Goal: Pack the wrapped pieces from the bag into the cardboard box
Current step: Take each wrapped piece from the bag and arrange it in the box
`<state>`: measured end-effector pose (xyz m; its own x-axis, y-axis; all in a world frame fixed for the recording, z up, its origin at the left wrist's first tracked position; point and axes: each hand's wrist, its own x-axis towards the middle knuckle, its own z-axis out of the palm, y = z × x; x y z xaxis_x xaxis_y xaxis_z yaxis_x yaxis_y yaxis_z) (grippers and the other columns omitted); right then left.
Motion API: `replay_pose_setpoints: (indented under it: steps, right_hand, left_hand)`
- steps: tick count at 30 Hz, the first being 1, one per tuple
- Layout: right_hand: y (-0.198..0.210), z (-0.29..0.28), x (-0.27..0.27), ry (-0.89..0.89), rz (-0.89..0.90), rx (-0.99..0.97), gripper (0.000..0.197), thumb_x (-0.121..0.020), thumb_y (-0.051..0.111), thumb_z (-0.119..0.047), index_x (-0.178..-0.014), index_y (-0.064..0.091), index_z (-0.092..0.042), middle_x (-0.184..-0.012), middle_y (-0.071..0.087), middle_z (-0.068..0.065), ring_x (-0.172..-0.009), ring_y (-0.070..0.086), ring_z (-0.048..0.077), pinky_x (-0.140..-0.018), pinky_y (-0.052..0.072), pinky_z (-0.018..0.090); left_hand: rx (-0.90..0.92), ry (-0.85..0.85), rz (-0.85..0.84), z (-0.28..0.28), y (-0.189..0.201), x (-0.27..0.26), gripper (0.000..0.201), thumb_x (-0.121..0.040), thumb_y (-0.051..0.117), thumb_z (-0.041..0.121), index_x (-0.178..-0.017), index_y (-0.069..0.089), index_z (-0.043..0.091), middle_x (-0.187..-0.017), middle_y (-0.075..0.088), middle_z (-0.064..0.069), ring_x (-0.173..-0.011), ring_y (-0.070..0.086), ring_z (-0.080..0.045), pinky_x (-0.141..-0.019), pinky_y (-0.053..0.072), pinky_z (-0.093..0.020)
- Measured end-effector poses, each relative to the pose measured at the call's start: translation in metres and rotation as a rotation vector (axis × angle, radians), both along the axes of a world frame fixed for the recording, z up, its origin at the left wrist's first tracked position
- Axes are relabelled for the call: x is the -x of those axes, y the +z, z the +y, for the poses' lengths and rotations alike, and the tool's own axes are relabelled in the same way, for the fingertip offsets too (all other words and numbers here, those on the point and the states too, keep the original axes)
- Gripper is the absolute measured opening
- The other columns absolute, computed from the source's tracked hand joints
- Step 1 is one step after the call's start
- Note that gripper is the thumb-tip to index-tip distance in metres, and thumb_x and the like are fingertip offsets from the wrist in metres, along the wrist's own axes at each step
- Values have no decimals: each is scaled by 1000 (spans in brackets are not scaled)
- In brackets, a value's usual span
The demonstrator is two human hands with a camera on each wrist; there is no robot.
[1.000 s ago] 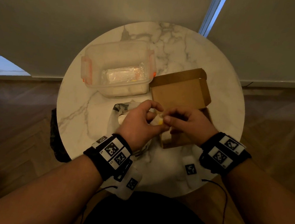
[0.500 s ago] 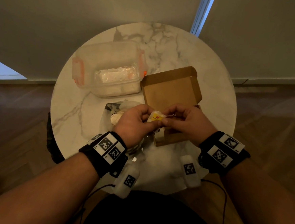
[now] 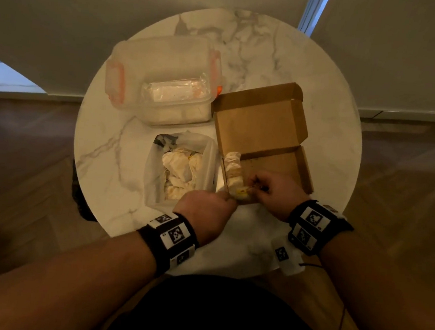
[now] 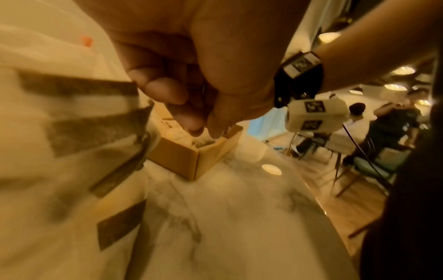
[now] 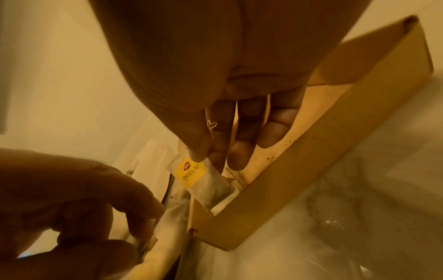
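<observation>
- Wrapped piece: small, flat and soft, pale thin paper with a yellow tag. Hanging over the near left corner of the cardboard box, low end just dipping in.
- Pinched at its top edge by the right grip, thumb and first finger closed on it. Probably held that way so it can slide down standing up.
- Packed pieces: lined up along the left wall of the box, side by side. Looks like a neat row, to save room.
- Box itself: brown, stiff, with flat walls and sharp corners. Lid tipped back and open, so the way in is free.
- Left grip: just beside the same box corner, fingers curled in. Cannot tell if anything is held. Maybe there to steady the corner.
- Bag: thin, floppy and see-through, just left of the box. Mouth wide open, so reaching in is easy.
- Pieces in the bag: a crinkly, pale heap waiting to be packed.
- Plastic tub: cloudy and see-through, with orange clips, behind the bag.
- Counter: round, smooth, white stone with grey lines.
</observation>
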<state>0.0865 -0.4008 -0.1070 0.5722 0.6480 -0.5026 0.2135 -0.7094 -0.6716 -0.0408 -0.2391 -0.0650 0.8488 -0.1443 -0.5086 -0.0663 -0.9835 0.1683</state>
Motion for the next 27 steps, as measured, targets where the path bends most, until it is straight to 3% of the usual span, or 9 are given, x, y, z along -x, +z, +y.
replay_pose_setpoints:
  steps: [3, 8, 13, 18, 22, 27]
  right_hand:
    - [-13, 10, 0, 8, 34, 3, 12, -97, 66, -26, -94, 60, -36, -95, 69, -6, -89, 65, 13, -72, 49, 25]
    - [-24, 22, -6, -37, 41, -9, 11, -96, 67, -23, -93, 64, -34, -94, 69, -8, -86, 65, 10, -64, 44, 18]
    - [-27, 20, -3, -90, 4, 24, 8, -94, 70, -31, -96, 63, -33, -94, 67, -10, -88, 65, 12, -67, 46, 22]
    - [-21, 9, 0, -61, 66, 23, 34, -80, 85, -30, -104, 61, -30, -90, 70, -11, -82, 66, 5, -68, 48, 19]
    - [-28, 12, 3, 2, 33, 64, 28, -83, 83, -31, -108, 69, -29, -96, 70, -11, -87, 63, 4, -69, 43, 14]
    - [-32, 14, 1, 9, -12, 121, 17, -90, 75, -30, -106, 74, -25, -100, 71, -6, -91, 64, 12, -78, 47, 25]
  left_hand:
    - [-56, -12, 55, -12, -6, 1, 30, -106, 35, 25, -131, 51, 21, -119, 62, -4, -96, 67, -30, -64, 46, -37]
    - [-99, 53, 129, -19, -10, -6, 30, -106, 37, 22, -131, 51, 18, -122, 62, -6, -101, 66, -30, -63, 41, -38]
    - [-76, 115, 150, -15, -16, -11, 31, -104, 40, 19, -129, 56, 19, -123, 63, -5, -104, 66, -29, -70, 48, -39]
    - [-48, 152, 130, -11, -18, -10, 33, -105, 42, 24, -136, 53, 26, -125, 62, -2, -108, 64, -28, -74, 49, -38]
    - [-51, 157, 136, -9, -21, -11, 31, -105, 44, 27, -134, 55, 25, -124, 62, -3, -108, 64, -27, -72, 46, -37]
    - [-39, 165, 143, -8, -21, -11, 33, -104, 47, 25, -136, 54, 26, -125, 61, -3, -110, 63, -28, -75, 49, -38]
